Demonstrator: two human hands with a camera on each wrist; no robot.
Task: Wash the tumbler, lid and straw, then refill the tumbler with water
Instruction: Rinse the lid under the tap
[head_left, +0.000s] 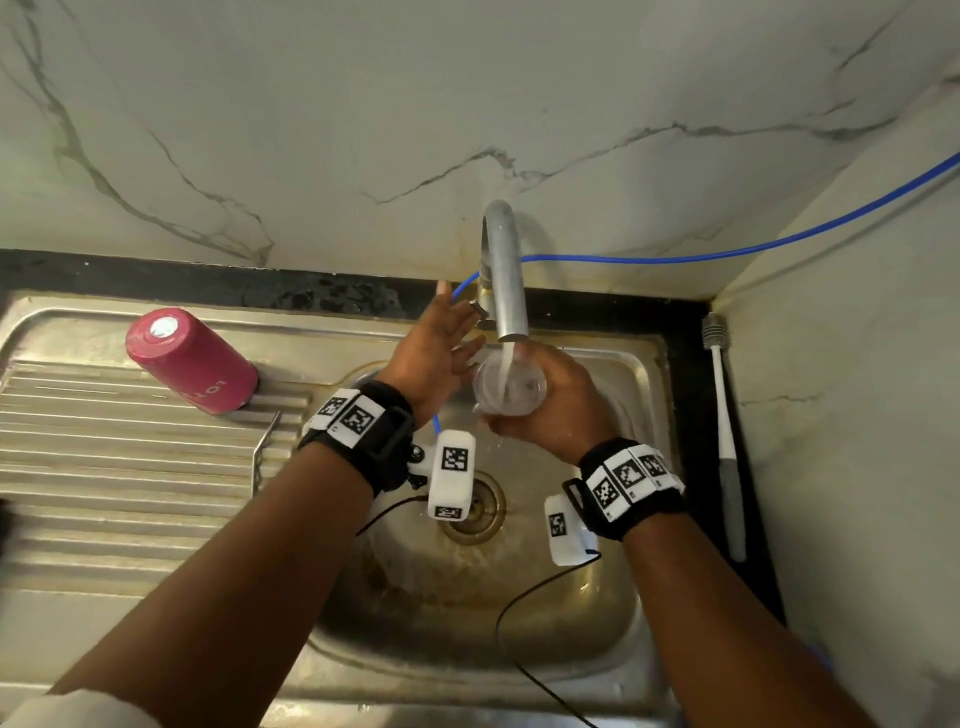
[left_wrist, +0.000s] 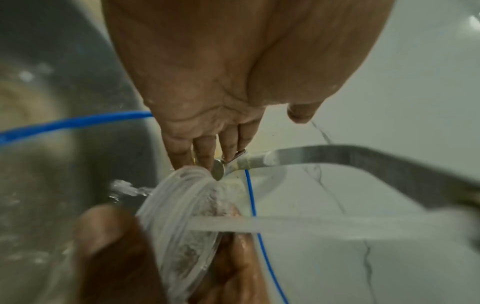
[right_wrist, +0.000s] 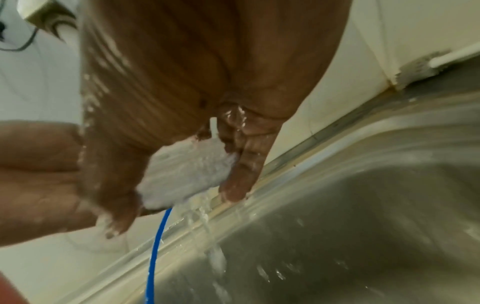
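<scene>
R hand fingers curl round clear lid under tap stream; L hand fingers spread at tap lever, 10 o'clock. Rotate lid so threads rinse.

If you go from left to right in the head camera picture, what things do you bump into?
Pink tumbler → left hand → clear lid under the tap's water, held by the right hand → bottle brush.

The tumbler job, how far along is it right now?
Likely done: the pink tumbler stands upside down on the drainboard. In hand: the right hand holds the clear lid under the running tap, while the left hand, fingers straight, reaches the tap lever. Left: the straw, not visible, and the refill.
</scene>
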